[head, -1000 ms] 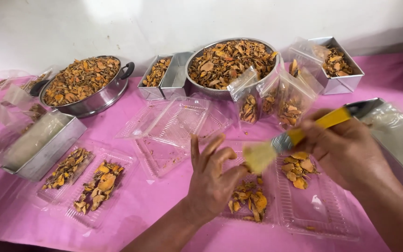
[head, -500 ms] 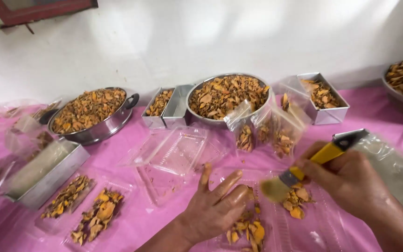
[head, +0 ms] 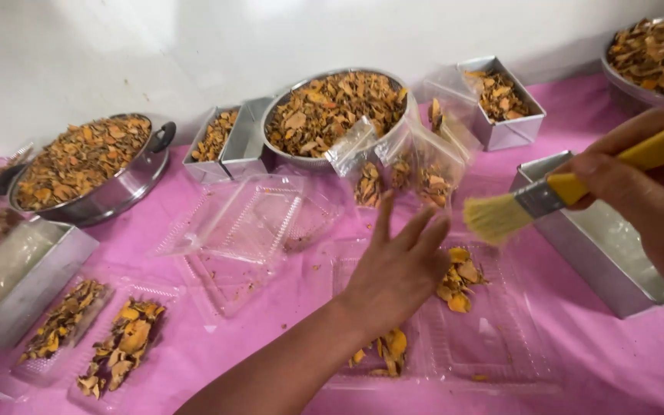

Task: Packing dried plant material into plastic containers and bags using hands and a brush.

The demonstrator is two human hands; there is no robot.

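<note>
Near the front edge of the table (head: 601, 361), on its pink cover, a clear plastic tray (head: 493, 346) is lain open, and on it the left hand (head: 397, 269) is pressed flat with its fingers (head: 416, 227) spread wide, steadying the tray beside a small heap of orange-brown dried chips (head: 459, 277). Just above the far side of that tray a yellow-handled brush (head: 555, 192) is held by the right hand (head: 647, 192), whose fingers are closed around the handle near the metal band, with the pale bristles pointing toward the left hand and apart from it. The brush is judged light and stiff in the handle and soft in the bristles, best taken by the handle; the tray is judged thin, springy and slippery, likely to slide unless pinned, and the chips brittle and light. Three round metal bowls of chips can be counted: one toward the left edge (head: 86, 165), one at the middle of the back edge (head: 336, 111) and one at the back right corner (head: 655, 54). Five rectangular metal tins are seen, along with one more open empty tray (head: 247, 223), two filled trays (head: 90, 334) near the front left corner, and several clear bags (head: 416, 165) of chips, uncountable exactly.
</note>
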